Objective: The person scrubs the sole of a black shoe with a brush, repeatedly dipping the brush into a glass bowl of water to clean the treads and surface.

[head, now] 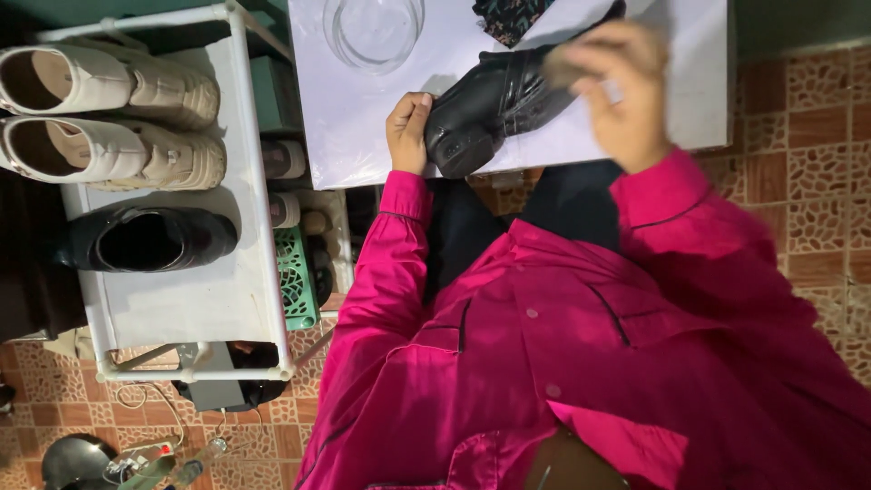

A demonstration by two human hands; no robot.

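A glossy black leather shoe (494, 104) lies on its side at the near edge of a white table (345, 109). My left hand (408, 130) is closed on its heel end and steadies it. My right hand (617, 86), blurred by motion, is over the shoe's upper and grips a small brownish pad or brush (564, 68) that touches the leather. What exactly the pad is I cannot tell. Both arms wear bright pink sleeves.
A clear glass bowl (374, 29) and a dark patterned cloth (510, 16) sit further back on the table. To the left, a white shoe rack (245, 272) carries two cream shoes (109, 118) and one black shoe (145, 240). A green crate (295, 277) stands beside it on the tiled floor (817, 136).
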